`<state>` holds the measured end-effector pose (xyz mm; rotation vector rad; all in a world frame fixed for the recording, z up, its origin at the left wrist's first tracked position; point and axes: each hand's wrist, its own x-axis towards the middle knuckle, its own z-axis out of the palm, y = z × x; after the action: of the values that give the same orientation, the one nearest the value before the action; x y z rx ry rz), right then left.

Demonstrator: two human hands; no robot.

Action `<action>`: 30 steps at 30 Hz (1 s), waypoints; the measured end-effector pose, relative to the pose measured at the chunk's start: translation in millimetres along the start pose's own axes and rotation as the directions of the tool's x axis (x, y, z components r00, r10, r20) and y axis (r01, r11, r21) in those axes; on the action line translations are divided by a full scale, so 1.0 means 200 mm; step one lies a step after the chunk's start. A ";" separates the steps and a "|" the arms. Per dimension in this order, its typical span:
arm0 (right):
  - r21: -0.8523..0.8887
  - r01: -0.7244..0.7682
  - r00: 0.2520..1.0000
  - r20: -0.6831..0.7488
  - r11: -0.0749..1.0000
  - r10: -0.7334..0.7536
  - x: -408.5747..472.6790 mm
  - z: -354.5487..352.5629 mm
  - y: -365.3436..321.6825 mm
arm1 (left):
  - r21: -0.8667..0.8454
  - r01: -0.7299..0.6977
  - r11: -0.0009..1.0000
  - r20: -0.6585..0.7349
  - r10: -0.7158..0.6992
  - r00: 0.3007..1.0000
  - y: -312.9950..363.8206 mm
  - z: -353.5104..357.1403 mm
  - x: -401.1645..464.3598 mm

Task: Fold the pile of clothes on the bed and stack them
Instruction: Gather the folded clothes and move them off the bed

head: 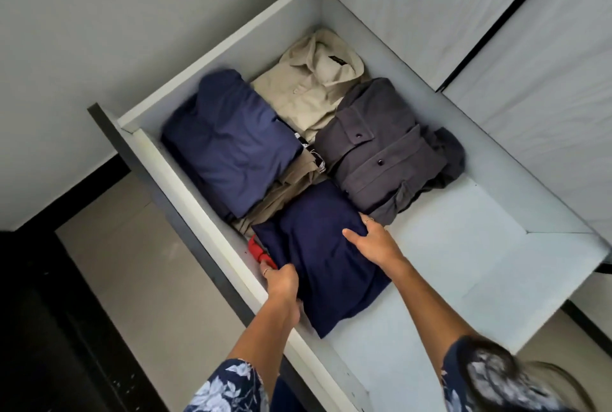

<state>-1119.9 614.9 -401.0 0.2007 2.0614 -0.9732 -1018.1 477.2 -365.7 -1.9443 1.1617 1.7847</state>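
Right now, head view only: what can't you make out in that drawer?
- Red item: mostly under the dark navy garment; type unclear.
- Left hand fingers: tucked under that garment's edge.
- Printed fabric: only a sliver between the blue garment and grey shirt.
- Drawer near end: cut off by frame bottom.

— Where am I standing?
— At home, in a bedroom: my arms reach into a pulled-out white drawer [185, 180] packed with folded shirts [381, 153], fabric wardrobe panels [463, 14] just behind it, tiled floor [132, 262] below.
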 end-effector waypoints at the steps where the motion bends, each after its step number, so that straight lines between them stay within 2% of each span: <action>1: -0.041 -0.004 1.000 -0.022 0.999 0.003 -0.01 0.01 0.00 | 0.017 -0.007 1.000 0.005 0.007 1.000 0.01 0.00 0.00; 6: -0.147 -0.072 0.997 -0.027 0.986 0.069 -0.21 -0.01 -0.02 | 0.230 -0.084 0.969 0.017 0.083 0.996 0.08 -0.04 -0.14; 9: -0.119 -0.137 0.990 -0.003 0.983 0.138 -0.38 -0.09 -0.07 | 0.452 -0.212 0.867 0.111 0.180 0.977 0.16 -0.08 -0.28; 10: -0.107 -0.139 0.990 0.003 0.985 0.140 -0.43 -0.11 -0.09 | 0.548 -0.273 0.791 0.151 0.228 0.962 0.18 -0.09 -0.33; 12: -0.085 -0.120 0.993 -0.002 0.989 0.120 -0.56 -0.16 -0.15 | 0.725 -0.410 0.554 0.257 0.335 0.907 0.22 -0.13 -0.45; 15: -0.057 -0.096 0.995 -0.038 0.994 0.094 -0.70 -0.20 -0.23 | 0.866 -0.499 0.034 0.446 0.397 0.802 0.28 -0.17 -0.60; 16: -0.052 -0.085 0.995 -0.061 0.995 0.081 -0.76 -0.22 -0.26 | 0.862 -0.494 -0.113 0.495 0.393 0.775 0.31 -0.19 -0.68; 18: -0.046 -0.055 0.992 -0.112 0.997 0.050 -0.86 -0.24 -0.31 | 0.817 -0.463 -0.345 0.572 0.380 0.727 0.35 -0.22 -0.82; 22: -0.143 0.003 0.973 -0.230 0.990 -0.037 -1.07 -0.27 -0.38 | 0.672 -0.383 -0.634 0.684 0.335 0.648 0.45 -0.27 -1.05; 27: -0.255 0.031 0.921 -0.368 0.966 -0.127 -1.25 -0.26 -0.46 | 0.463 -0.340 -0.819 0.803 0.224 0.553 0.58 -0.30 -1.20; 30: -0.195 -0.012 0.927 -0.370 0.981 -0.062 -1.29 -0.19 -0.49 | 0.403 -0.321 -0.857 0.803 0.163 0.574 0.63 -0.33 -1.17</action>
<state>-1020.7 622.9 -141.5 0.2750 2.4998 -0.7846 -1041.1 440.2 -94.7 0.3779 2.4142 -0.2248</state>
